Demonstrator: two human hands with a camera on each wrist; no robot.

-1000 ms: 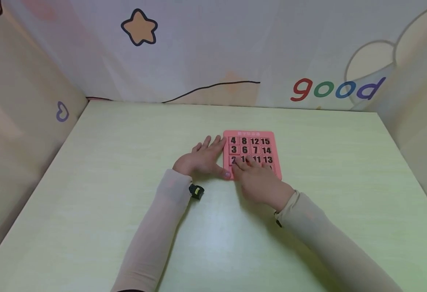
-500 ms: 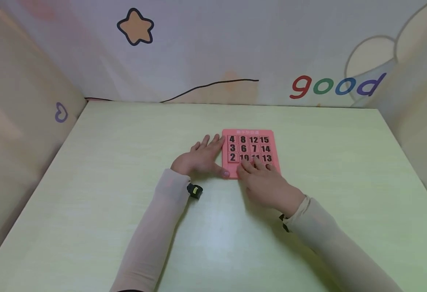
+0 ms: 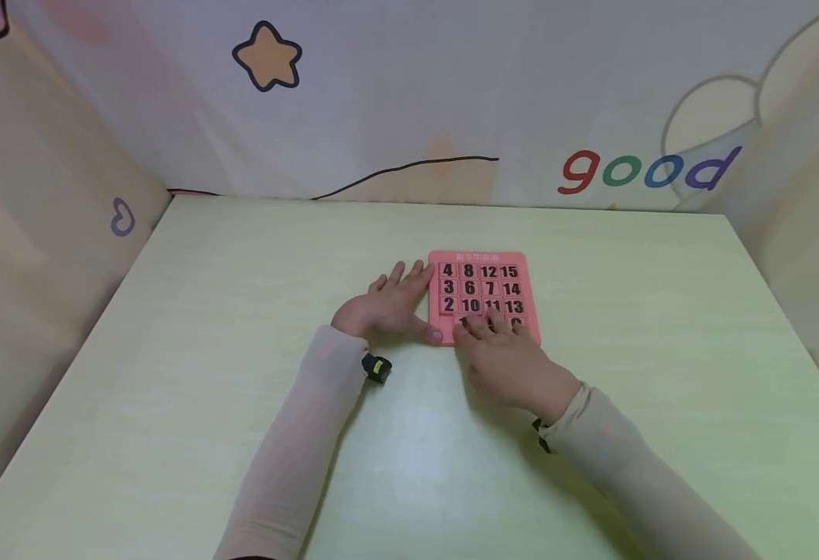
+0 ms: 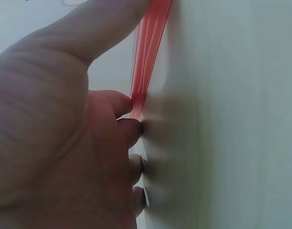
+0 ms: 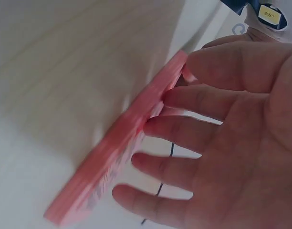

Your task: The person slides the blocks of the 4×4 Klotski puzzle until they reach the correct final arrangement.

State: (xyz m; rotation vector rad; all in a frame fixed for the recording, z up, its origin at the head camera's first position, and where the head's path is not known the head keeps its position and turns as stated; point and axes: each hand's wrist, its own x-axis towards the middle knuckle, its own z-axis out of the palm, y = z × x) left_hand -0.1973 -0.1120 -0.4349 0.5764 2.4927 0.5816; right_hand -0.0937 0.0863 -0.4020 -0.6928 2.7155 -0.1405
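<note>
A pink sliding number puzzle (image 3: 481, 288) lies flat on the table, its square tiles printed with black numbers. The upper three rows show in full or nearly so; the right fingers partly cover the bottom row, whose left-hand slot is bare. Beside the puzzle's left edge, my left hand (image 3: 390, 307) rests with fingers spread, thumb at the lower left corner. In the left wrist view its fingertips lie along the pink side (image 4: 148, 52). My right hand (image 3: 510, 362) reaches over the front edge, extended fingertips on the bottom-row tiles. The right wrist view shows those fingers straight.
The pale green table (image 3: 241, 264) spreads around the puzzle. Behind it stands a fabric backdrop (image 3: 395, 93) with a star and the word "good". Similar cloth walls (image 3: 38, 233) close off both sides. A dark strap (image 3: 377, 368) sits at the left wrist.
My right hand has moved slightly right and toward the front, uncovering the 2 and 10 tiles and the bare slot at bottom left. The left hand stays in place.
</note>
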